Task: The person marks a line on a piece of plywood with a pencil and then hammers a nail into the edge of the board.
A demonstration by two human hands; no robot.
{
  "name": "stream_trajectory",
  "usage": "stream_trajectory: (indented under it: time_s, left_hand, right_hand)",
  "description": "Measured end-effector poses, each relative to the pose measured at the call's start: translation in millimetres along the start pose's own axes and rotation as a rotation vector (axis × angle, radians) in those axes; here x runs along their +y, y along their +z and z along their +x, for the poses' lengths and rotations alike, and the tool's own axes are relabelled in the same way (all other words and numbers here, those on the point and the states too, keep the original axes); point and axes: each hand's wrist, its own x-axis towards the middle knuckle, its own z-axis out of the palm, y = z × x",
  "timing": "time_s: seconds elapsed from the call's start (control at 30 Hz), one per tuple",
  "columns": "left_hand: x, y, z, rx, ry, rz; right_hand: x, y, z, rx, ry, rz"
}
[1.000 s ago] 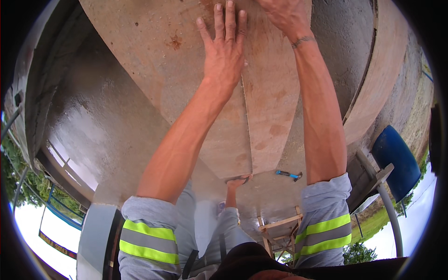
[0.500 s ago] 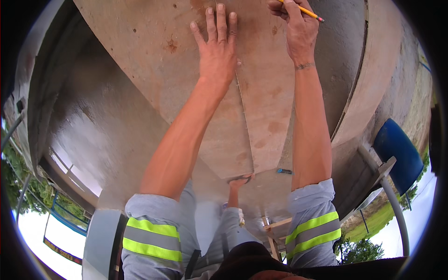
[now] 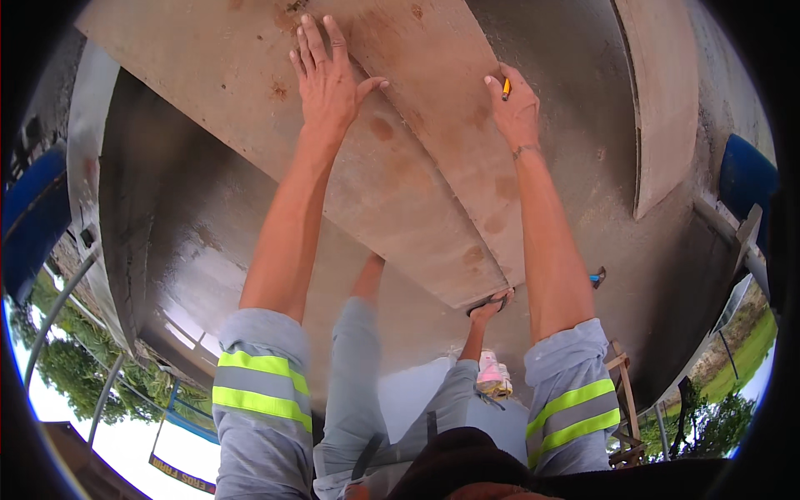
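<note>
My left hand (image 3: 325, 96) lies flat on a wide brown plywood board (image 3: 375, 192), fingers stretched forward and thumb spread toward the seam. Along that board's right side runs a narrower plywood strip (image 3: 433, 92), with a dark line between the two. My right hand (image 3: 517, 117) is at the strip's right edge, its fingers bent. A yellow pencil (image 3: 506, 88) is tucked in it, with only a short end showing. My sandalled foot (image 3: 493, 306) touches the near end of the boards.
A small blue-and-black tool (image 3: 597, 277) lies on the grey surface right of my forearm. Another plywood piece (image 3: 667, 100) stands at the far right. Blue barrels (image 3: 747, 196) and metal rails (image 3: 58, 317) line the sides. A pink-and-white bag (image 3: 493, 375) sits behind my foot.
My right hand has come nearer, down to the strip's right edge, and the pencil now mostly hides in it. My left thumb has spread. The view has shifted, with the boards slanting more to the left.
</note>
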Motion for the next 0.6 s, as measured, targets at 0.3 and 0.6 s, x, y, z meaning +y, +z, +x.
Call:
stream_trajectory:
  time_s: [0.3,0.6]
  left_hand:
    - [68,-26,-133,-0.358,-0.533,-0.819]
    - [149,-82,-432,-0.607,-0.606,-0.816]
  right_hand:
    - [-75,-92,-97,0.024,0.010,0.258]
    - [-75,-305,-246,0.268,0.122,0.351]
